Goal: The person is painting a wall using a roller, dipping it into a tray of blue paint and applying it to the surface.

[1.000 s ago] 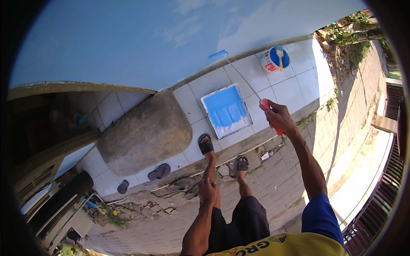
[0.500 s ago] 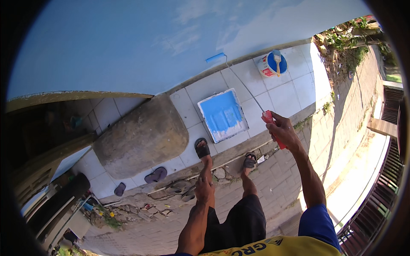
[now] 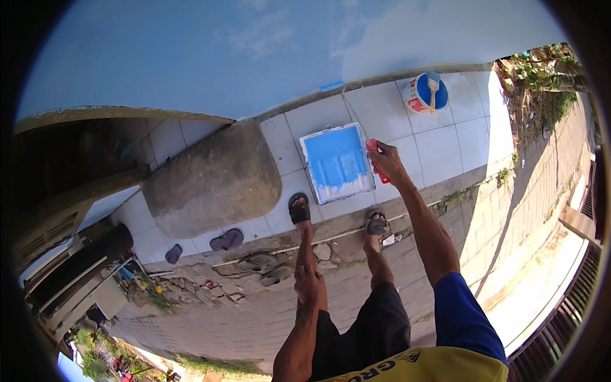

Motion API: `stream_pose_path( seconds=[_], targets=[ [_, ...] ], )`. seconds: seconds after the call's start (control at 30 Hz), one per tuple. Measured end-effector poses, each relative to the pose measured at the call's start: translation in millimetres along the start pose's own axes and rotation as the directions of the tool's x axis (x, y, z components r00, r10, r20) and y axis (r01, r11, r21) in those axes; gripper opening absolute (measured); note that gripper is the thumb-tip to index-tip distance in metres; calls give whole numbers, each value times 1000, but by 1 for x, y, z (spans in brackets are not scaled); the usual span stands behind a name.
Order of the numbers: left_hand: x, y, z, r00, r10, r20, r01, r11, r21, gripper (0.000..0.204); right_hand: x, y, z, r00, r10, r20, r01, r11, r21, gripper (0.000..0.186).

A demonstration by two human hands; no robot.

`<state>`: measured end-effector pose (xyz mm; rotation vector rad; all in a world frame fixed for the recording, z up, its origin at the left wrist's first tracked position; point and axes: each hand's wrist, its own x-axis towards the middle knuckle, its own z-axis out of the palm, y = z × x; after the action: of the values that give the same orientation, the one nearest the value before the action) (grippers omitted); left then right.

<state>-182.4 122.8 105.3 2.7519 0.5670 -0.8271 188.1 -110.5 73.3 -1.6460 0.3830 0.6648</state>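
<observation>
My right hand (image 3: 390,164) is closed round the red handle of a paint roller (image 3: 379,170). The roller's thin metal rod runs away from me to a blue sleeve (image 3: 332,86), low against the blue wall (image 3: 267,76). Just left of the handle lies a paint tray (image 3: 337,162) with bright blue paint in it and a whitish, smeared rim and near end. My left hand (image 3: 308,284) rests on my left knee with its fingers laid over it, holding no tool.
A tub of blue paint (image 3: 415,102) stands at the far right, a brush (image 3: 433,92) across its top. Left of the tray lies a brown mat (image 3: 213,184). Loose sandals (image 3: 226,239) lie along the tiled ledge's near edge, above the paved ground (image 3: 248,325).
My right hand has moved left and nearer the tray with the roller handle. The roller's sleeve has come lower, toward the foot of the wall. My left hand stays on the knee.
</observation>
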Motion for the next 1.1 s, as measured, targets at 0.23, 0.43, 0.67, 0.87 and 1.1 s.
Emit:
stream_pose_path(
  seconds=[0.23, 0.43, 0.67, 0.87, 1.1],
  targets=[
    [-18, 24, -3, 954, -260, 152, 278, 955, -108, 47, -91, -66, -7, 999, 33, 19, -33, 999, 38, 37],
    [-38, 10, 27, 964, -237, 124, 260, 937, -232, 58, -194, -170, -16, 998, 33, -46, -31, 999, 40, 45],
    [-55, -3, 15, 967, -122, 225, 218, 854, -473, 78, -277, -257, -20, 998, 34, -53, -34, 999, 6, 49],
    [-66, -28, -14, 925, -24, 380, 271, 742, -612, 75, -300, -285, -24, 999, 20, -31, -20, 1000, 10, 42],
    [-111, -56, -24, 951, -167, 261, 301, 702, -646, 64, -211, -225, -25, 1000, -22, 13, 22, 1000, -7, 31]
  ],
)
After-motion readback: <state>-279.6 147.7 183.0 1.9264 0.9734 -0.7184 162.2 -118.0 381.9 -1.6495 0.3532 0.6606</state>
